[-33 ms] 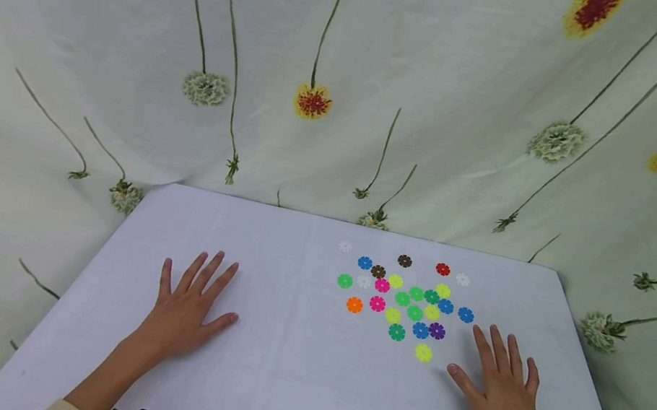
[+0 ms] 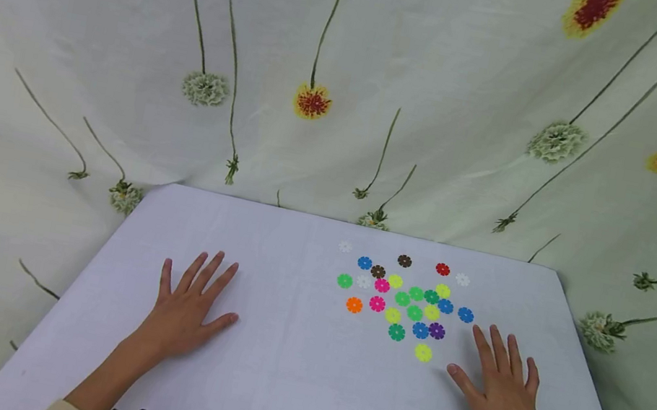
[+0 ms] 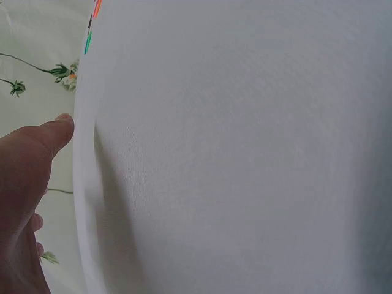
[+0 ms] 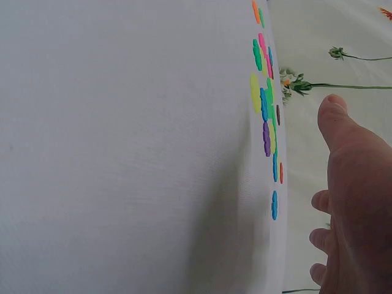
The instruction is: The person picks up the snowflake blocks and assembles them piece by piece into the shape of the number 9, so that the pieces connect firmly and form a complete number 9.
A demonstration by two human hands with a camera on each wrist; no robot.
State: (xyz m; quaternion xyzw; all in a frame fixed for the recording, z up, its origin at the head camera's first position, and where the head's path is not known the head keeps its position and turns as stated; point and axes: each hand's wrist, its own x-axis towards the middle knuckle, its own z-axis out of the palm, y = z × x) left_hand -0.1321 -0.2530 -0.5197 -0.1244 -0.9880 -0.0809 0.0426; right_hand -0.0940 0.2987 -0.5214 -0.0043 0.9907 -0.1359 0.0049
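Plainly, the left hand (image 2: 183,319) and right hand (image 2: 501,402) have fingers apart, the latter near colourful discs (image 2: 411,312).

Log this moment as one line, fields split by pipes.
left hand: spread, holding nothing | right hand: spread, holding nothing, near colored discs | colored discs: scattered on white table, nearer right hand than left

Free tabletop (image 2: 278,343) between left fingers (image 2: 207,273) and flat discs (image 2: 416,309), patterned cloth (image 2: 343,156) behind

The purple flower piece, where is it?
In the head view, the purple piece lies right of centre, beside a blue piece and left of the right hand.
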